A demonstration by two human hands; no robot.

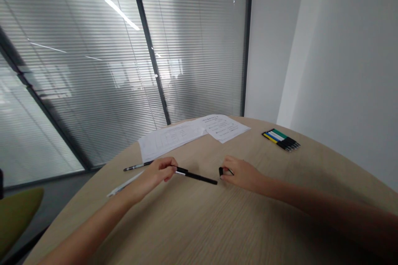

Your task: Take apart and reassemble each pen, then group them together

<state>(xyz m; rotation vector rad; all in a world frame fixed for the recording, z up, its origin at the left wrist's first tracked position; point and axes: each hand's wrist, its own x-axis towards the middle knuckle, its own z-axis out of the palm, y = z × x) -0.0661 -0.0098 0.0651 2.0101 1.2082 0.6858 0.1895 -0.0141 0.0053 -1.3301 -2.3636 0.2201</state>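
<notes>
My left hand [161, 169] is closed around one end of a slim black pen [201, 178], which points right and slopes slightly down above the wooden table [199, 219]. Opposite the pen's far end, my right hand [241, 172] pinches a small black cap-like piece [221, 172]. A narrow gap separates that piece from the pen. The fingers partly hide it, so its exact kind is unclear. Beside my left wrist lie a dark pen [137, 167] and a whitish pen-like stick [126, 184], each partly covered by the hand or forearm.
Printed paper sheets [174, 137] overlap near the table's far edge. Over to the right lies a flat row of several pens [281, 140] with green, white, blue and yellow parts. A glass partition with blinds [199, 49] stands behind, and a green chair [20, 215] at lower left.
</notes>
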